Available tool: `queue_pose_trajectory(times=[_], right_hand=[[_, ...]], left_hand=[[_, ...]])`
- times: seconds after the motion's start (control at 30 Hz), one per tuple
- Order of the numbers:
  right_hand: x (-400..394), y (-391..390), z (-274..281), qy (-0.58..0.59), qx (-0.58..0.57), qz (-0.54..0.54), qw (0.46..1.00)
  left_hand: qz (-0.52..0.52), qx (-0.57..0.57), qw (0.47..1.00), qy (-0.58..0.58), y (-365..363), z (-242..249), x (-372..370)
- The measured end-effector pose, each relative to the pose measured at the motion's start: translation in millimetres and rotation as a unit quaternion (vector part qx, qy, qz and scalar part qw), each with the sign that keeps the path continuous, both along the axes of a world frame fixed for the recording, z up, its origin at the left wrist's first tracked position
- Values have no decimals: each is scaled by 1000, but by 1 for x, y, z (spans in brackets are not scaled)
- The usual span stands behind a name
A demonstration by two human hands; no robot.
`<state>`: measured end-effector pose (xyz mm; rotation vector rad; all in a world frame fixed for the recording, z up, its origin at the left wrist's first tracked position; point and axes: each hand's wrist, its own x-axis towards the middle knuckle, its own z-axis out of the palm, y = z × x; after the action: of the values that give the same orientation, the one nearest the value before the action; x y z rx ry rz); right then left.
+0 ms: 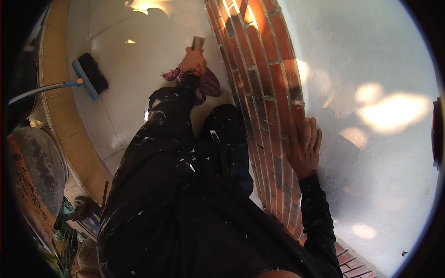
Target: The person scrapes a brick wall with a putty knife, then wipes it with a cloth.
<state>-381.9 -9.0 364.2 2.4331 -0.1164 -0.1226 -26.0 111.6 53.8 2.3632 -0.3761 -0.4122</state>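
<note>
My left hand (193,61) reaches down to the pale tiled floor, its fingers closed around a small scraper (198,43) with a flat, dark grey end. The handle is mostly hidden in the fist. A purple patterned cloth (211,83) lies by the wrist, partly hidden by the sleeve. On the right, my right hand (303,147) rests flat against the low red brick band (264,74) where it meets the white wall (366,60). Its fingers are stretched out and nothing is in it.
A push broom (87,76) with a blue head and dark bristles lies on the floor tiles (123,51) at the left. A curved tan tiled edge (65,111) borders the floor. Beyond it stand a worn, rusty object (39,171) and plants (60,241). My paint-spotted black trousers fill the middle.
</note>
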Motion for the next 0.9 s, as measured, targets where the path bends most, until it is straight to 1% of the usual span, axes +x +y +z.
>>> queue_pose_trajectory(times=[0.07,0.1,0.13,0.17,0.2,0.27,0.33,0.37,0.4,0.43,0.47,0.5,0.53,0.6,0.63,0.67,0.7,0.77,0.83,0.9], right_hand=[[1,3,1,11,-11,-10,1000],[3,2,1,10,-22,-1,1000],[3,3,2,12,-32,6,999],[2,2,1,13,-30,5,999],[2,1,0,7,-30,8,999],[2,0,-1,1,-30,14,999],[-1,-1,-2,2,-29,13,999],[-1,0,-1,3,-30,14,999],[0,0,-1,5,-38,15,999],[1,1,0,10,-44,15,999],[0,2,1,12,-45,17,999],[0,3,2,10,-28,4,1000],[3,3,1,3,-10,-9,1000],[5,4,1,2,-6,-8,1000],[5,4,2,5,-4,-8,1000],[6,4,3,7,-4,-8,1000],[7,5,5,18,-15,-2,1000],[5,5,12,30,-29,9,999],[6,4,6,33,-45,2,998],[10,5,4,21,-31,1,999]], left_hand=[[-3,88,996,18,25,-26,29],[-3,87,996,16,30,-33,34],[2,170,982,-80,36,-40,33],[6,251,952,-175,41,-42,31],[5,254,951,-175,39,-35,23],[-26,110,989,-99,29,-16,-5],[-50,215,971,-94,22,-35,-44],[-49,214,971,-93,18,-52,-51],[-38,200,979,-16,13,-71,-54],[-28,185,980,62,11,-78,-56],[-26,184,980,64,8,-73,-60],[-11,-31,990,139,5,-52,-64],[4,-244,949,201,-2,-29,-62],[55,-419,887,186,-39,26,-67],[69,-455,874,154,-61,56,-57],[83,-491,858,123,-82,77,-47],[85,-491,858,127,-97,81,-51],[129,-460,858,187,-119,94,-56],[165,-455,870,93,-96,143,-86],[144,-496,850,105,-90,132,-143]])
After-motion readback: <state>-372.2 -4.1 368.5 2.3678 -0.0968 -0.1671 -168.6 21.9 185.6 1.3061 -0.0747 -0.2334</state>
